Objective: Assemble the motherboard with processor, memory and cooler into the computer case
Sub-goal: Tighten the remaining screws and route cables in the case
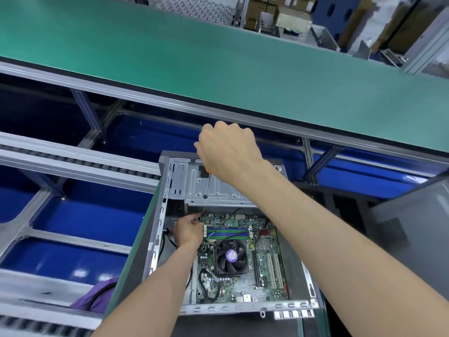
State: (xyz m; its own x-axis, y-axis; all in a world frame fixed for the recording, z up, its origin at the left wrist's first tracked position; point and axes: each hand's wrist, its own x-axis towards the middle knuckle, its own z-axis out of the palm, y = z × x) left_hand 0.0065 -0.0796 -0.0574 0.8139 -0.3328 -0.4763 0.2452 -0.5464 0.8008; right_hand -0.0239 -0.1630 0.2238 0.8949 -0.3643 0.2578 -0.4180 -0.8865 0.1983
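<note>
The open grey computer case (155, 242) lies on its side below me. The green motherboard (239, 284) sits inside it, with a black cooler fan (230, 257) at its middle and memory sticks (227, 232) above the fan. My right hand (227, 153) is raised over the case's metal drive bay (218, 188) and grips a screwdriver (207, 184) with an orange handle; its shaft points down onto the bay. My left hand (188, 231) is inside the case at the board's upper left corner, fingers curled at the board's edge; what they hold is hidden.
A long green conveyor belt (218, 57) runs across the back. Blue bins and a metal frame (80, 210) lie to the left. A grey case panel (413, 229) stands on the right. Black cables (206, 285) loop across the board's lower left.
</note>
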